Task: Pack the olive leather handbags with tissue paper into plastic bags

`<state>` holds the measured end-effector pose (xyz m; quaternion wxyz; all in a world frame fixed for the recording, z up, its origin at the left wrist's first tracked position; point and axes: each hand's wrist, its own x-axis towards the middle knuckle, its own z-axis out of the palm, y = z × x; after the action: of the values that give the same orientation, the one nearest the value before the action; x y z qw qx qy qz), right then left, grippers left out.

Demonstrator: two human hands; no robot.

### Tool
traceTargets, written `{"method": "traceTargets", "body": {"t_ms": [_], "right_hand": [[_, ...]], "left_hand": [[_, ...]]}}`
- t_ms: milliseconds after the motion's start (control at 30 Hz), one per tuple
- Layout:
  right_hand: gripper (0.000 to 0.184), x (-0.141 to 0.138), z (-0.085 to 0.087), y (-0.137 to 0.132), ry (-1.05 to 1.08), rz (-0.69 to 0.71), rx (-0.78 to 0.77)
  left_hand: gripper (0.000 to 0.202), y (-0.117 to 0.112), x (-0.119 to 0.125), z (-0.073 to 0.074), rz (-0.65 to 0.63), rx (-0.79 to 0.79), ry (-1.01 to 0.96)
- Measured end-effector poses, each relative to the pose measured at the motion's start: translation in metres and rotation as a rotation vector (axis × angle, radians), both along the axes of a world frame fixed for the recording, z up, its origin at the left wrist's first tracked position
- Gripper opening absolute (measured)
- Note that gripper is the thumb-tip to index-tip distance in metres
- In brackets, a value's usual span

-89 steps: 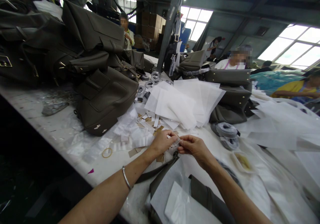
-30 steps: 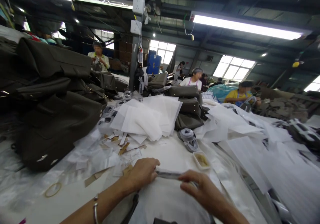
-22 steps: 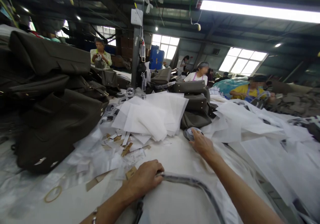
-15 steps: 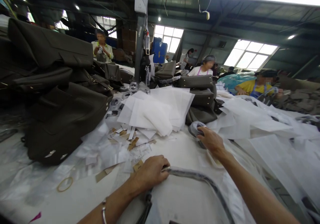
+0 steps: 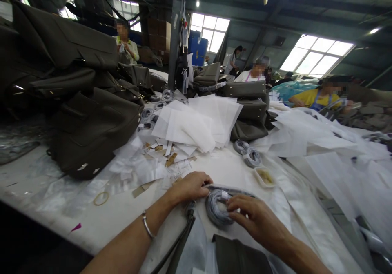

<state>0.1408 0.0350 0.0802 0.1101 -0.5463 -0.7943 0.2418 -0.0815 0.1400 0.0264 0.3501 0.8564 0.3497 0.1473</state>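
Note:
My left hand (image 5: 190, 187) is closed around one end of a dark bag handle (image 5: 240, 191), which looks wrapped in clear film. My right hand (image 5: 255, 213) grips the right side of a coiled grey strap (image 5: 216, 216) bound with a white band. That coil is just in front of the handle, close to my left fingertips. Below, a dark olive bag (image 5: 240, 257) shows partly at the bottom edge, with a grey-white sheet (image 5: 196, 241) beside it. Two more strap coils (image 5: 251, 156) lie on the table beyond my right hand.
White paper sheets (image 5: 196, 129) are piled mid-table, with small tags (image 5: 170, 159) in front. Dark bags (image 5: 94, 131) are stacked left, others (image 5: 248, 119) behind. A small tray (image 5: 266, 177) holds something yellowish. A rubber band (image 5: 101, 198) lies left. Several people work farther back.
My right hand has taken a strap coil from the far right and brought it toward me, beside the handle. My left hand stays on the handle. The view has tilted downward.

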Motion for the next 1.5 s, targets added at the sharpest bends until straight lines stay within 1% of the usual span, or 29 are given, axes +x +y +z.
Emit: {"method": "traceTargets", "body": {"t_ms": [67,100,133,200,300,400,467,500,533,567,633,700,733,800,867,933,967,1033,1100,1167,1267,1333,1400,1500], "right_hand": [[0.015,-0.005,0.001,0.009,-0.054,-0.098,0.111],[0.013,-0.009,0.0,0.014,-0.102,-0.129,0.154],[0.016,-0.014,-0.003,0.018,-0.154,-0.143,0.175],[0.025,-0.021,-0.014,0.026,-0.239,-0.119,0.166],[0.028,-0.023,-0.033,0.033,-0.279,-0.038,0.181],[0.031,-0.014,-0.043,0.04,-0.291,-0.005,0.323],[0.04,-0.008,-0.045,0.047,-0.323,-0.03,0.423],[0.046,-0.006,-0.045,0.051,-0.338,-0.037,0.442],[0.049,-0.005,-0.046,0.055,-0.347,-0.035,0.425],[0.048,-0.004,-0.046,0.059,-0.347,-0.028,0.375],[0.038,-0.004,-0.047,0.065,-0.318,-0.023,0.231],[0.033,-0.004,-0.047,0.067,-0.269,-0.05,0.129],[0.033,-0.004,-0.047,0.068,-0.251,-0.07,0.11],[0.033,-0.004,-0.046,0.068,-0.242,-0.093,0.101],[0.033,-0.004,-0.045,0.069,-0.258,-0.084,0.095],[0.039,-0.003,-0.044,0.072,-0.252,-0.064,0.086],[0.043,-0.002,-0.044,0.073,-0.23,-0.06,0.076],[0.048,0.0,-0.045,0.075,-0.15,-0.067,0.046],[0.042,0.002,-0.047,0.076,-0.069,-0.096,0.011],[0.034,0.004,-0.049,0.077,-0.03,-0.115,0.003],[0.029,0.004,-0.052,0.076,-0.043,-0.096,0.063],[0.028,0.002,-0.052,0.074,-0.064,-0.078,0.119],[0.027,-0.002,-0.051,0.07,-0.071,-0.091,0.153],[0.025,-0.008,-0.046,0.062,0.009,-0.14,0.158]], "left_hand": [[0.047,-0.001,0.002,-0.001,0.009,0.026,0.009],[0.05,-0.002,0.003,-0.001,0.011,0.04,0.015],[0.052,-0.003,0.004,-0.001,0.01,0.054,0.022],[0.046,-0.006,0.004,0.001,0.007,0.08,0.042],[0.036,-0.01,0.005,0.004,0.021,0.113,0.075],[0.033,-0.012,0.004,0.006,0.046,0.132,0.101],[0.034,-0.013,0.002,0.007,0.061,0.136,0.113],[0.034,-0.013,0.001,0.008,0.063,0.137,0.117],[0.033,-0.012,-0.001,0.01,0.061,0.135,0.12],[0.032,-0.01,-0.004,0.012,0.06,0.132,0.121],[0.029,-0.005,-0.012,0.019,0.083,0.125,0.123],[0.027,0.004,-0.026,0.028,0.172,0.128,0.131],[0.025,0.01,-0.035,0.033,0.247,0.136,0.144],[0.025,0.021,-0.056,0.042,0.441,0.155,0.193],[0.028,0.03,-0.079,0.048,0.649,0.17,0.264],[0.028,0.035,-0.101,0.052,0.816,0.171,0.332],[0.027,0.036,-0.111,0.054,0.872,0.169,0.36],[0.024,0.034,-0.127,0.054,0.93,0.166,0.399],[0.02,0.032,-0.137,0.053,0.929,0.159,0.427],[0.015,0.03,-0.142,0.05,0.896,0.139,0.454],[0.01,0.03,-0.142,0.045,0.825,0.089,0.495],[0.014,0.03,-0.14,0.042,0.768,0.06,0.518],[0.021,0.03,-0.136,0.041,0.72,0.043,0.542],[0.025,0.03,-0.132,0.042,0.69,0.037,0.59]]}}
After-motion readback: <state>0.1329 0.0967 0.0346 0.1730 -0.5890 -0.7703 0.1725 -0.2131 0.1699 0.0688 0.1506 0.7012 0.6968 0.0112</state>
